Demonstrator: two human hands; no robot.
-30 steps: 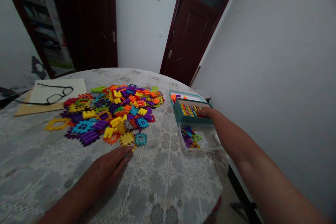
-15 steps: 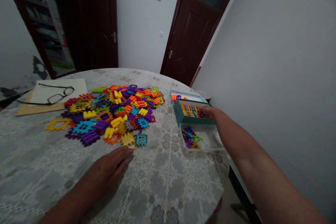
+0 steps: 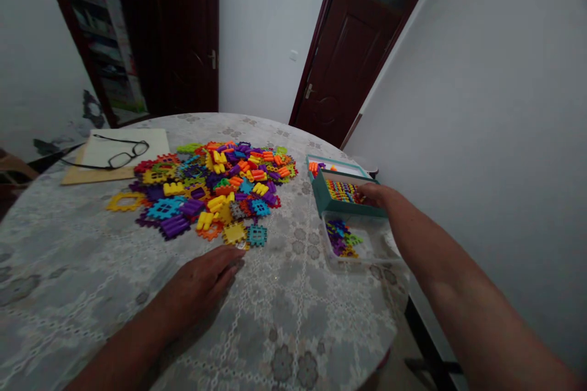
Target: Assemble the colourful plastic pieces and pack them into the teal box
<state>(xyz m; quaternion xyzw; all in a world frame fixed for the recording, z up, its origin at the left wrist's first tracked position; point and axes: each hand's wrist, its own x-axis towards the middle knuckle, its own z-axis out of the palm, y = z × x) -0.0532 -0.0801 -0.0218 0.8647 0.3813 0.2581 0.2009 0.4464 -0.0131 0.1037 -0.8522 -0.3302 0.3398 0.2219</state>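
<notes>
My left hand rests on the tablecloth with its fingers stretched out. Its fingertips reach a small yellow-edged piece beside a square yellow plastic block and a teal block at the near edge of a toy block pile. Over on the right, my right hand reaches into a green box filled with rows of small multicoloured pieces. Its fingertips are hidden among them, so what they grip, if anything, does not show.
A clear plastic tray with several small coloured pieces stands in front of the green box. Behind it lies a teal-edged lid holding orange and purple pieces. Eyeglasses rest on paper at the left. The table's rounded edge is at lower right.
The camera view has turned slightly, so the scene sits farther right. My left hand remains by the pile, and my right hand is still in the green box.
</notes>
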